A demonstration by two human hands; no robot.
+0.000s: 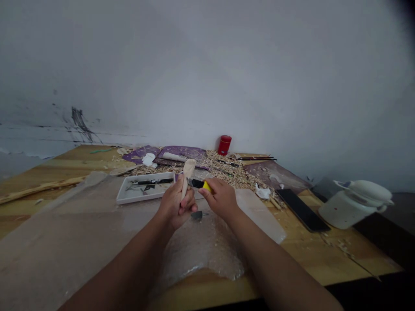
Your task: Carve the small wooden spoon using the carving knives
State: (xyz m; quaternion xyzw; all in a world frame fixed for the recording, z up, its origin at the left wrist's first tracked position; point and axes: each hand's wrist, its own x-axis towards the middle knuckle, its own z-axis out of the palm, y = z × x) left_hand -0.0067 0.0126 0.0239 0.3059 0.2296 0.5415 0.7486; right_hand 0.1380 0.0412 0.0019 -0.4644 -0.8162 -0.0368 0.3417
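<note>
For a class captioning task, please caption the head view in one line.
Left hand holding a pale wooden piece, right hand a yellow-and-black tool.

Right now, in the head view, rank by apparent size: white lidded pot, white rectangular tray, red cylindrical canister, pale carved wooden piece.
White pot
White tray
Red canister and wooden piece: smallest, too alike to rank; the wood is partly hidden.

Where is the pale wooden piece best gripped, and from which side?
The pale wooden piece is probably best held by its slim lower shaft, from the left, as the left hand does. It stands roughly upright, wider head on top, so the narrow shaft suits a wrapped grip; the knife in the right hand lies to its right, making that side a poorer approach.
</note>
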